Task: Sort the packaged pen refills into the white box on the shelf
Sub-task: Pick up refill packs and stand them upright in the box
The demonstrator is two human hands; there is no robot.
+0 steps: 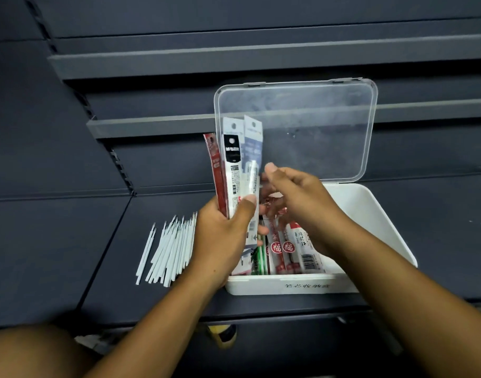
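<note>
Our left hand (223, 238) clamps a fan of refill packets (235, 165) upright over the left end of the white box (288, 286), thumb pressed across their fronts. Our right hand (296, 197) sits just beside them with fingers curled; whether it pinches a packet we cannot tell. In the box, other packets (288, 249) lie flat below the open clear lid (302, 126). We hold the fan only low down, so pulling one packet could drag its neighbours loose, and they would likely fall among the loose white refills (168, 252) on the shelf (56, 241). A knock could also swing the lid shut.
</note>
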